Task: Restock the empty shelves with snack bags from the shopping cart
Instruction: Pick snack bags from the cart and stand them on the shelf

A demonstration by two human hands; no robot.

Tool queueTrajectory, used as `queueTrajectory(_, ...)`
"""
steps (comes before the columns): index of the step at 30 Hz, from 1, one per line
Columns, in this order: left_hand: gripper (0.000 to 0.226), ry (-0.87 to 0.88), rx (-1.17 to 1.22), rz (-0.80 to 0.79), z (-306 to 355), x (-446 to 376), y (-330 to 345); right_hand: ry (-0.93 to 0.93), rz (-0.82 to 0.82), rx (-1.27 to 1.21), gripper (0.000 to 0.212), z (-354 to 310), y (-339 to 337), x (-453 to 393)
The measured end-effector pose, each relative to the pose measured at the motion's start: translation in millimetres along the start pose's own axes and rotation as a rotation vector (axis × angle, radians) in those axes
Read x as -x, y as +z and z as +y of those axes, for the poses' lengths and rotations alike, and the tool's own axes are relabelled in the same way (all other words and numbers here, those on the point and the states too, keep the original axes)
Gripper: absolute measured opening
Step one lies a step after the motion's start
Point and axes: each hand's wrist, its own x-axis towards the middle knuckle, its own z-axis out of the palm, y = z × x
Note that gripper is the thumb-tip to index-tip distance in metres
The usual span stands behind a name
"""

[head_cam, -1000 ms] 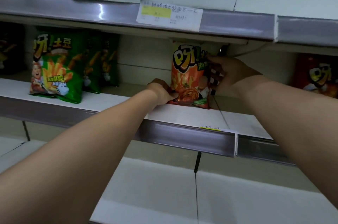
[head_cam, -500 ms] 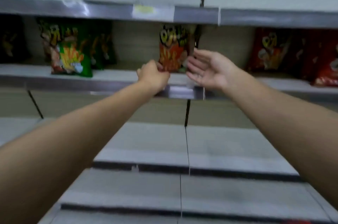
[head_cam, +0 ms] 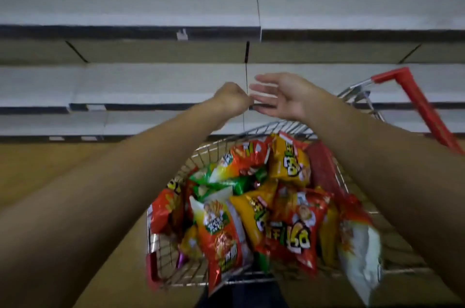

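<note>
Both arms reach forward above a wire shopping cart [head_cam: 297, 129] piled with snack bags [head_cam: 289, 209] in red, orange and green. The left hand [head_cam: 230, 98] is curled into an empty fist; the right hand [head_cam: 281, 96] is open, fingers straight. Bare white shelves [head_cam: 125, 81] stand beyond the hands.

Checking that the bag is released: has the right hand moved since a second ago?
Yes. The right hand, fingers straight and empty, has come away from the stocked shelf and now hangs above the shopping cart, before the bare shelves.
</note>
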Motion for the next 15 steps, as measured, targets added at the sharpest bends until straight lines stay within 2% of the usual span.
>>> queueTrajectory(2,0.019,-0.086,-0.07,-0.068,-30,4,24,0.075,0.077,0.091,0.015,41,-7,-9)
queueTrajectory(4,0.017,-0.133,-0.103,-0.125,-56,6,44,0.124,0.19,0.195,0.024,76,-13,-19)
queueTrajectory(5,0.027,-0.136,-0.084,-0.161,-67,7,53,0.145,0.239,0.22,0.031,91,-15,-24)
queueTrajectory(7,0.065,-0.123,-0.069,-0.226,-89,2,70,0.186,0.297,0.209,0.049,115,-19,-32)
queueTrajectory(9,0.102,-0.082,-0.18,-0.205,-107,-8,85,0.231,0.326,0.178,0.062,130,-23,-42)
queueTrajectory(10,0.112,-0.07,-0.219,-0.205,-114,-15,94,0.248,0.335,0.168,0.063,135,-25,-47)
queueTrajectory(12,0.112,0.005,-0.285,-0.191,-129,-26,111,0.26,0.337,0.128,0.052,141,-27,-54)
queueTrajectory(14,0.09,0.1,-0.266,-0.077,-139,-35,120,0.241,0.316,0.131,0.036,141,-29,-57)
queueTrajectory(15,0.076,0.124,-0.205,-0.01,-143,-39,119,0.232,0.301,0.155,0.035,139,-32,-57)
